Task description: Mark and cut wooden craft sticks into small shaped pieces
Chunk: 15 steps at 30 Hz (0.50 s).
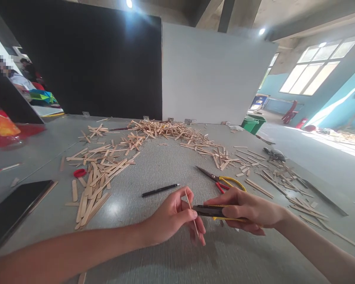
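Note:
My left hand (177, 211) pinches a thin wooden craft stick (192, 215), seen edge-on and slanting down between thumb and fingers. My right hand (245, 209) is wrapped round a black-and-yellow tool that looks like a utility knife (208, 211). Its front end meets the stick beside my left thumb; whether a blade is out is hidden. Just beyond my hands, a black pen (160, 190) lies on the grey table (154, 165). Scissors (208, 173) with yellow and red handles rest past my right hand, their handles partly behind it.
Loose craft sticks (165, 129) form an arc across the table, with more piled at left (91, 193). A red ring (79, 172) and a dark phone (17, 209) lie left. Cut pieces and a metal ruler-like strip (325, 197) are at right. Black and white panels stand behind.

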Available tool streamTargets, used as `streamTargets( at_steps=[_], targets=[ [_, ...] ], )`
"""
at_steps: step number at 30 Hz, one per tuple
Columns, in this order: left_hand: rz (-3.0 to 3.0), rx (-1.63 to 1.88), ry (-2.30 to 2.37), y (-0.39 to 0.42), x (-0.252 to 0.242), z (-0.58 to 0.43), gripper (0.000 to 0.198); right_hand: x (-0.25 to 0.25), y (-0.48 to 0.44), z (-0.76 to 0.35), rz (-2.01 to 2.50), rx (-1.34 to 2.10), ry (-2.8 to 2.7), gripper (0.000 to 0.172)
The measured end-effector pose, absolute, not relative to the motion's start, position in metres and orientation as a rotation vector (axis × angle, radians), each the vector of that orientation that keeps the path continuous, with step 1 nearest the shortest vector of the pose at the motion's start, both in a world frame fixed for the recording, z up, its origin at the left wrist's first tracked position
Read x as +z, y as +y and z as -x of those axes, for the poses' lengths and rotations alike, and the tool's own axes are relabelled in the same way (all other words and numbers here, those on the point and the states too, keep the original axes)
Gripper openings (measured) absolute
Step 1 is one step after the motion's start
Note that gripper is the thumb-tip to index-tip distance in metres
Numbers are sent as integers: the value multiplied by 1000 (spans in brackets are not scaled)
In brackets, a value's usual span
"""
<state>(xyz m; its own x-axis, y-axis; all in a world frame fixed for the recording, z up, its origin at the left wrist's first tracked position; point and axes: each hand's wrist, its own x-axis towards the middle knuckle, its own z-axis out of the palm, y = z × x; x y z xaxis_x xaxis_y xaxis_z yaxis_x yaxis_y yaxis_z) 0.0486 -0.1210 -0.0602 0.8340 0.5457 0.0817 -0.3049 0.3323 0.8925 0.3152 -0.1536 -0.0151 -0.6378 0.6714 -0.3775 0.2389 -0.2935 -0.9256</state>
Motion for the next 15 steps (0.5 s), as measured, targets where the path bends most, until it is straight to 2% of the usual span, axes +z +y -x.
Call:
streamTargets(
  at_steps=[5,15],
  targets=[
    [-1137,547,269,-121,-57,-47,27,-15,-155,-315,1118,1994,-1667,52],
    [-1136,602,277,-123,-57,-48,32,-3,-157,-311,1190,1925,-1667,55]
  ],
)
